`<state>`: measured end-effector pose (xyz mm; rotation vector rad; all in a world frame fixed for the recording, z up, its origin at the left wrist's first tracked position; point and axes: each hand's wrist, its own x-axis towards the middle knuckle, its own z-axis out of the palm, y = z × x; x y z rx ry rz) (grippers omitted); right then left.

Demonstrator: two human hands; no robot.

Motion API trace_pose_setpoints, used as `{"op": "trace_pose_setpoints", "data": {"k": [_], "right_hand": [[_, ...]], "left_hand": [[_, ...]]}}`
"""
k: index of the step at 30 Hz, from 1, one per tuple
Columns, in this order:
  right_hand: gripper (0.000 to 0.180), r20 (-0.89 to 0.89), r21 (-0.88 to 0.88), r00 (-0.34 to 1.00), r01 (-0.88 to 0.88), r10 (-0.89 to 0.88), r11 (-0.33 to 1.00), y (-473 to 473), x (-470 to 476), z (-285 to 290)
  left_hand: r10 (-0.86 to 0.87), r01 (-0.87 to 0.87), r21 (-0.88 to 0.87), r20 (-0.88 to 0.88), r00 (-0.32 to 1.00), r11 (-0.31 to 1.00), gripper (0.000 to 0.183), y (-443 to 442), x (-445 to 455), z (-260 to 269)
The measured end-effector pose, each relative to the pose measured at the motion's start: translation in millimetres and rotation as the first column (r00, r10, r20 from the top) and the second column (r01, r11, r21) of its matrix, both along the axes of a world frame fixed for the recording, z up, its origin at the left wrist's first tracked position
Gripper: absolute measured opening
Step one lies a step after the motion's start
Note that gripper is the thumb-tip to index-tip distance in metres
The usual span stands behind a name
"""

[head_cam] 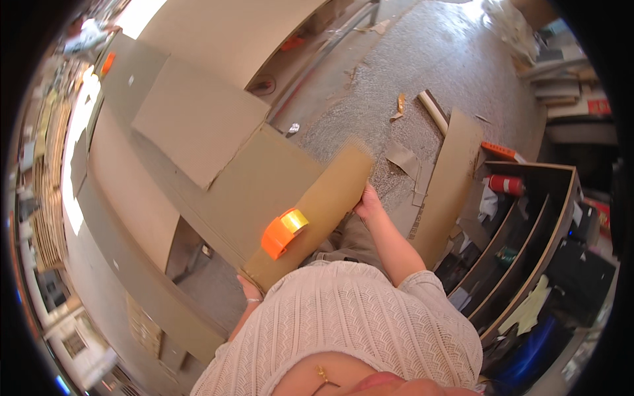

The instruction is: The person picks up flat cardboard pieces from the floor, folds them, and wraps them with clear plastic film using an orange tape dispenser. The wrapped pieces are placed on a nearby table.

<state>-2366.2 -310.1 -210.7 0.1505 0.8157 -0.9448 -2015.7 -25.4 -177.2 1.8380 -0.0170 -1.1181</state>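
A long cardboard strip (329, 190) lies slantwise before my body, held at its two ends. My left hand (249, 291) grips its lower left end, the fingers partly hidden beneath the board. At the other end, my right hand (367, 202) is closed on the edge near the corner. An orange tape dispenser (277, 236) with a roll of shiny yellowish tape (294, 221) rests on the strip. Beyond it are a larger cardboard sheet (262, 173) and a squarish cardboard piece (200, 119) lying over other cardboard.
To the right stand a long cardboard piece (446, 188) and an open shelf unit (527, 247) with a red cylinder (505, 184). Cardboard scraps (403, 159) and a tube (433, 113) lie on the floor. Stacked cardboard (49, 198) and a person (89, 37) are at far left.
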Motion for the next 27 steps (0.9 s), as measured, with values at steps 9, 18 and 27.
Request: {"op": "trace_pose_setpoints", "data": {"k": [9, 18, 27], "right_hand": [[0.028, 0.0, 0.032, 1.0, 0.021, -0.021, 0.999, -8.3, 11.9, -29.5], [0.029, 0.05, -0.065, 0.997, 0.062, -0.059, 0.996, -9.7, 13.3, -13.7], [0.036, 0.149, 0.002, 0.988, -0.04, 0.04, 0.999, -16.2, 1.8, -22.9]], "left_hand": [[-0.949, 0.455, 0.834, 0.261, 0.177, 0.314, 0.038, -56.3, 94.2, 66.3], [-0.452, 0.91, 0.306, 0.794, -0.406, -0.279, 0.044, -346.3, -88.8, 112.7], [-0.045, 0.653, 0.293, 0.892, -0.45, -0.699, 0.053, -373.5, -169.5, 63.6]]}}
